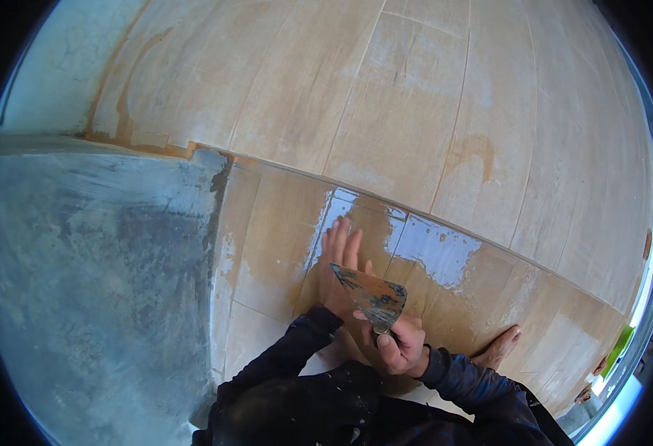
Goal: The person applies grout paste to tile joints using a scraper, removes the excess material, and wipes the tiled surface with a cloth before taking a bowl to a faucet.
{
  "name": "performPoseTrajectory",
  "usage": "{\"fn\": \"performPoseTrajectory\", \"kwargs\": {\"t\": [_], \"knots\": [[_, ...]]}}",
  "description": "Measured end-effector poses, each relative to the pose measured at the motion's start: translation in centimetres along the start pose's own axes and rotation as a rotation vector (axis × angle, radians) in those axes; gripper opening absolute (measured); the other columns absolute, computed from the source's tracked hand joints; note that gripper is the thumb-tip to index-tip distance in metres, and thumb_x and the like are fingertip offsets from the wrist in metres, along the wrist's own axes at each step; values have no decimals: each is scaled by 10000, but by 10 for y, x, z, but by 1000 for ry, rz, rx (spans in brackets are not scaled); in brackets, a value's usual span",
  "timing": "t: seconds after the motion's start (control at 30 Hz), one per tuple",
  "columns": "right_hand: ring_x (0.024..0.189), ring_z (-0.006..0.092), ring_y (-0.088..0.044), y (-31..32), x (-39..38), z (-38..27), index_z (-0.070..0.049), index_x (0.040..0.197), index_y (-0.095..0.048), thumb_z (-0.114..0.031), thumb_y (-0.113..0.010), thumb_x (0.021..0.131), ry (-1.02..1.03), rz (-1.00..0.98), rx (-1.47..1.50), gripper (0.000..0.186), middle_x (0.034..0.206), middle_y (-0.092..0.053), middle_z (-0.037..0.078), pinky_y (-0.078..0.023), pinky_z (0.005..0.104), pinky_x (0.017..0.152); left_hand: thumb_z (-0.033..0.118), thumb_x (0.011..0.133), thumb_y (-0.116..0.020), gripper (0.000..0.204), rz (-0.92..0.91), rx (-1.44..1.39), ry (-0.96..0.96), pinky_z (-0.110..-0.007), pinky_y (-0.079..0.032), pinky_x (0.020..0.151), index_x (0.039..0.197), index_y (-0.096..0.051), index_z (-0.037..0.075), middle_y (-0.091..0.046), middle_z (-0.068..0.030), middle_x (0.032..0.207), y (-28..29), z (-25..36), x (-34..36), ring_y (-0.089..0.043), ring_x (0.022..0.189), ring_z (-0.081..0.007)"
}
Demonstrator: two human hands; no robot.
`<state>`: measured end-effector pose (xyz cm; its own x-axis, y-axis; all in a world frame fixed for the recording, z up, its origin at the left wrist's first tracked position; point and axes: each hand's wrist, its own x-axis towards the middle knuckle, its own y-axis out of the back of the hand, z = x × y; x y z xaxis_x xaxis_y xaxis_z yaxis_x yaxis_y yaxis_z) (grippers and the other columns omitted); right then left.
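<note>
Over wet, wood-look floor tiles (438,253), the left hand (332,284) extends, its grip open and palm hidden. Beside it, the right hand's (406,346) closed grip holds a triangular trowel (377,296), streaked orange-brown and dark grey.

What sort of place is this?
Probably a room or entry under construction or renovation: wood-look tiles with a water puddle, bare grey cement alongside, and a smeared trowel in the right hand.
</note>
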<state>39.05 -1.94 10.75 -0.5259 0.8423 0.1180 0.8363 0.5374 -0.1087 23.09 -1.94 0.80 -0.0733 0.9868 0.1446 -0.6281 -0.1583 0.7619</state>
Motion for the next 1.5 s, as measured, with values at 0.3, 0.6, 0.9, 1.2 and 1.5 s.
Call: {"fn": "performPoseTrajectory", "kwargs": {"t": [0.3, 0.6, 0.9, 1.2, 1.5], "knots": [[559, 142, -601, 17, -10, 4, 40, 1240, -660, -296, -455, 1041, -52, -44, -81, 441, 655, -622, 66, -460, 287, 555, 493, 1000, -478, 917, 125, 561, 318, -569, -69, 1257, 1506, -210, -223, -175, -425, 1596, -2, -73, 79, -113, 1531, -522], [606, 146, -569, 27, -5, -13, 70, 1280, -610, -307, -424, 1063, -78, -54, -110, 473, 689, -611, 79, -453, 293, 596, 566, 989, -466, 902, -234, 314, -139, -596, -71, 1255, 1552, -278, -113, -235, -419, 1581, -108, 75, 18, -138, 1531, -516], [668, 64, -507, 7, 16, -17, 1, 1354, -592, -325, -380, 1096, -341, 44, -102, 467, 784, -594, 2, -408, 233, 630, 365, 1051, -483, 518, -953, -698, -239, -463, -349, 1099, 1398, -421, -15, -481, -251, 1416, -97, 70, -69, -470, 1272, -318], [860, 211, -592, -57, 6, 63, -5, 1593, -296, -160, -470, 1082, -571, 70, -142, 561, 1028, -567, 143, -491, 330, 787, 279, 1096, -498, 428, -17, -1066, 963, -318, -499, 960, 1427, -461, 10, -669, -123, 1184, 87, -11, -16, -650, 1065, -210], [1230, 383, -553, -159, 20, 112, 36, 1432, -458, -62, -587, 985, -411, 401, 220, 475, 1292, -542, 241, -450, 412, 1054, 186, 1064, -530, 235, -269, 33, 478, -375, -591, 645, 1001, -593, -32, -750, -153, 889, 76, -33, 7, -763, 724, -269]]}}
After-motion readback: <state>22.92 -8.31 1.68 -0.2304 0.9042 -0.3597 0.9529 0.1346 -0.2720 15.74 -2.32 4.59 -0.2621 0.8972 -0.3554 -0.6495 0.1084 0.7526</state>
